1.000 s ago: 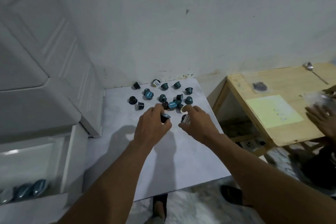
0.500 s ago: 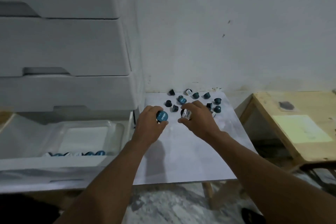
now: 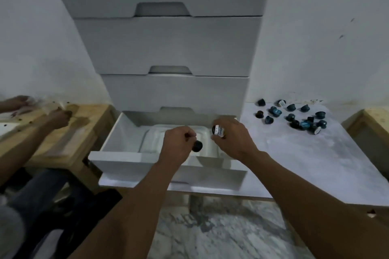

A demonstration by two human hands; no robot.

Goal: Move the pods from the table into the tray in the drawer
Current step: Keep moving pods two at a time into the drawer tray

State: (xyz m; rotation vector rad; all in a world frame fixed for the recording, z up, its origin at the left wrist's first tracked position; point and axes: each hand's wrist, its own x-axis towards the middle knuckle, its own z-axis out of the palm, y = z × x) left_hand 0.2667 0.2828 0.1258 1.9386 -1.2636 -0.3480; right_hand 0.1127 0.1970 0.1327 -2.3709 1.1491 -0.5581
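My left hand [image 3: 177, 145] hovers over the open bottom drawer [image 3: 117, 156] and grips a dark pod [image 3: 197, 146]. My right hand [image 3: 229, 139] is beside it, above the drawer's right end, pinching a dark pod with a white label [image 3: 218, 130]. Below both hands lies the clear plastic tray [image 3: 153, 139] inside the drawer; my hands and the drawer front hide what it holds. Several dark and teal pods [image 3: 294, 116] remain scattered at the back of the white table [image 3: 315, 160] to the right.
A white drawer cabinet [image 3: 174, 48] with shut upper drawers rises behind the open drawer. At the left, another person's hands [image 3: 56, 118] work on a wooden table [image 3: 69, 149]. A second wooden table's corner [image 3: 370, 120] shows at the far right. Marble floor lies below.
Both hands lifted a pod each from the table and carried them left over the open drawer. My view swung left, from the table to the cabinet.
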